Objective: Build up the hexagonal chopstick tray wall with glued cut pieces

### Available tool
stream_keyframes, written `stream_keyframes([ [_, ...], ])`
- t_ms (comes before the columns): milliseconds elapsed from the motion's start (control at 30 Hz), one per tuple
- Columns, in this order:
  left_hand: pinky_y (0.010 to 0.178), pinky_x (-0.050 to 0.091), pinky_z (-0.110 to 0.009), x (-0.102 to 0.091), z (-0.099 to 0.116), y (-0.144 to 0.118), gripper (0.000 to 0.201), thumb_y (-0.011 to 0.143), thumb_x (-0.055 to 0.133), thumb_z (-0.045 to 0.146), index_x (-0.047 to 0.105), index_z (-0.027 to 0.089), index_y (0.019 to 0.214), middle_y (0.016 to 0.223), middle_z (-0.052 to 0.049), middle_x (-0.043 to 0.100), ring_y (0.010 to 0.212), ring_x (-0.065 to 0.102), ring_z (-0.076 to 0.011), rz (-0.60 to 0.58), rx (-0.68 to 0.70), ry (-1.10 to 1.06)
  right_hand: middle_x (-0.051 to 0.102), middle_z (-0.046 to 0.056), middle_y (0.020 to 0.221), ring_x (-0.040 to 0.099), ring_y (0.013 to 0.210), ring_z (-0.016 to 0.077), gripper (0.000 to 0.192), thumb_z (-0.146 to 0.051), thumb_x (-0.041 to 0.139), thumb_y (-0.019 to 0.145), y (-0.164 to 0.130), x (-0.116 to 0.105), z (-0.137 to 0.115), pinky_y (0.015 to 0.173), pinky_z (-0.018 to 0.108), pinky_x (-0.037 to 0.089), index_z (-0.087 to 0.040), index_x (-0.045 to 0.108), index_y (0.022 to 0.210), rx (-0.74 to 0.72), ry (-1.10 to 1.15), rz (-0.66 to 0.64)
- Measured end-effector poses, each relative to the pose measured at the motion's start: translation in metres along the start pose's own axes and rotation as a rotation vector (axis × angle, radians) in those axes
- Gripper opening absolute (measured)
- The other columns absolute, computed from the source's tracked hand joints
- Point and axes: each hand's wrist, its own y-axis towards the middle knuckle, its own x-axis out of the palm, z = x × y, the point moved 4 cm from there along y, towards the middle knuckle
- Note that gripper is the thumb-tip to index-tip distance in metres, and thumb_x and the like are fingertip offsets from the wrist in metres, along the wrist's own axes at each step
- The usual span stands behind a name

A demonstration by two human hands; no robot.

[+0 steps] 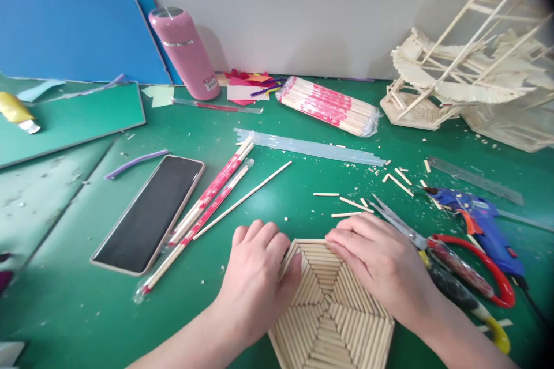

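A hexagonal panel of wooden sticks [329, 282], laid in rings of straight pieces, sits low in the middle of the head view. My left hand [259, 279] grips its upper left edge, the thumb lying over the top and the other fingers curled round the outside. At the upper right edge, the bent fingers of my right hand [381, 259] press together on the panel's rim; their tips are partly hidden. Scissors with red handles [476, 265] lie right beside my right hand. Several cut stick pieces [326, 194] are scattered beyond the panel.
A blue glue gun [489, 225] rests at the right, near a stick-built model [433, 86]. Phone [149, 213], wrapped sticks [212, 196] and a loose stick [242, 200] lie left. Farther back are glue sticks [311, 147], a stick bundle [329, 105] and a pink bottle [186, 55].
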Motion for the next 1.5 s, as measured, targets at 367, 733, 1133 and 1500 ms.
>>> stream_keyframes([
  [367, 0.06, 0.027, -0.032, 0.0029, -0.0027, -0.0004, 0.021, 0.083, 0.043, 0.022, 0.053, 0.017, 0.066, 0.064, -0.002, 0.049, 0.064, 0.04, -0.0172, -0.009, 0.002, -0.04, 0.06, 0.004, 0.082, 0.051, 0.08, 0.0167, 0.018, -0.007, 0.049, 0.082, -0.0004, 0.0038, 0.0031, 0.071, 0.031, 0.041, -0.018, 0.063, 0.083, 0.017, 0.022, -0.038],
  [733, 0.06, 0.027, -0.032, 0.0025, -0.0021, -0.0002, 0.022, 0.083, 0.042, 0.021, 0.053, 0.017, 0.065, 0.064, -0.002, 0.049, 0.064, 0.041, -0.0174, 0.004, 0.013, -0.04, 0.056, 0.003, 0.073, 0.049, 0.072, 0.0153, 0.021, -0.01, 0.046, 0.082, 0.0005, 0.0017, -0.0001, 0.064, 0.029, 0.039, -0.019, 0.063, 0.074, 0.05, -0.057, -0.04],
  [1133, 0.059, 0.027, -0.032, 0.0026, -0.0011, 0.0014, 0.023, 0.084, 0.04, 0.019, 0.052, 0.016, 0.064, 0.064, -0.003, 0.048, 0.064, 0.04, -0.0168, -0.013, 0.047, -0.037, 0.056, 0.003, 0.073, 0.049, 0.072, 0.0152, 0.021, -0.009, 0.047, 0.081, 0.0014, 0.0029, -0.0005, 0.064, 0.028, 0.039, -0.019, 0.064, 0.074, 0.05, -0.056, -0.019],
  [1500, 0.063, 0.031, -0.033, -0.0031, 0.0028, 0.0046, 0.016, 0.084, 0.046, 0.017, 0.06, 0.019, 0.091, 0.08, -0.004, 0.056, 0.071, 0.046, -0.0178, 0.086, 0.101, -0.069, 0.056, 0.003, 0.076, 0.049, 0.076, 0.0163, 0.02, -0.013, 0.046, 0.085, -0.0004, 0.0027, 0.0007, 0.066, 0.03, 0.039, -0.019, 0.064, 0.082, 0.068, -0.022, -0.067],
])
